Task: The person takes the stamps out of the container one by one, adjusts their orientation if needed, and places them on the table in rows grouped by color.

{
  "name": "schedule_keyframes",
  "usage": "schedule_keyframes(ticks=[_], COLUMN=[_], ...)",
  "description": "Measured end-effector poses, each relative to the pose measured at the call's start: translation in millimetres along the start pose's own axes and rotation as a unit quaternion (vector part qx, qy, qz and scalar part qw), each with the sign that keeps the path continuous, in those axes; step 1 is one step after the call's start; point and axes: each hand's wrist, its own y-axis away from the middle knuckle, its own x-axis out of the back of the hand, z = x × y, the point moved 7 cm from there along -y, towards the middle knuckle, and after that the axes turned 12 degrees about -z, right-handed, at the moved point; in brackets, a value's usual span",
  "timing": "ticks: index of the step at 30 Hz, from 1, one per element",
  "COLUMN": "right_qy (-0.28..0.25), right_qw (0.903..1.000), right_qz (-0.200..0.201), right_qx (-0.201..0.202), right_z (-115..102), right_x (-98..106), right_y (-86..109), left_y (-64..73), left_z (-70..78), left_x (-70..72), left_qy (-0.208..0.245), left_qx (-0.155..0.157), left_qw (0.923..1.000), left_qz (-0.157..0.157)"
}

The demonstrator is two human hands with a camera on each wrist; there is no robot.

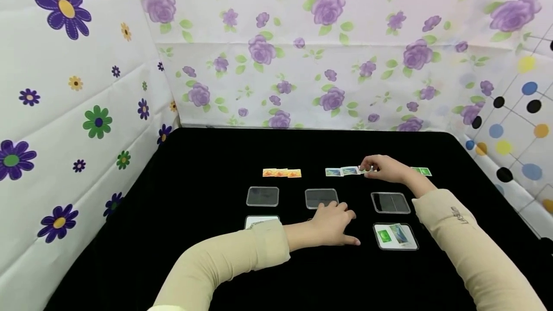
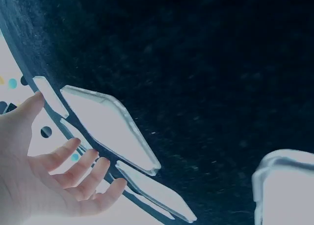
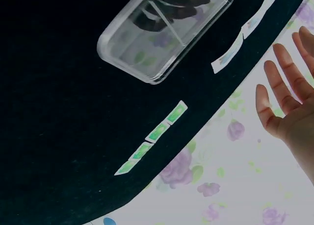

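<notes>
My left hand (image 1: 330, 224) hovers with spread fingers over a case it mostly hides, just in front of a transparent case (image 1: 321, 196). The left wrist view shows this hand (image 2: 64, 181) holding nothing, with pale case shapes (image 2: 110, 127) beyond its fingers. At the back, my right hand (image 1: 384, 169) is at the right end of a row of blue stamps (image 1: 350, 171). Its thumb and forefinger come close together in the head view. In the right wrist view the fingers (image 3: 282, 83) look extended, apart from the blue stamps (image 3: 228, 57), and nothing shows between them.
Orange stamps (image 1: 282, 173) lie left, green stamps (image 1: 425, 172) right. Other transparent cases (image 1: 262, 197) stand on the black cloth (image 1: 194, 167). Nearer, a case (image 1: 384, 245) holds a green and a blue stamp; another (image 1: 259, 219) sits partly behind the left sleeve. Patterned sheets enclose the table.
</notes>
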Motion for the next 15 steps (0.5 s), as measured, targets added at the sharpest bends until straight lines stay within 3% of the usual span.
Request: schedule_keyframes(ticks=[7, 15], right_qy=[0.027, -0.021], right_qw=[0.9986, 0.9971], right_qz=[0.044, 0.067], right_qx=[0.011, 0.029], right_z=[-9, -19], right_x=[1, -17], right_y=[11.5, 42.7], left_y=[-6.5, -12.7], left_z=[7.3, 23.2], left_x=[9.6, 8.0], left_qy=[0.006, 0.014], left_qx=[-0.004, -0.019], left_qw=[1.0, 0.9997], left_qz=[0.003, 0.01])
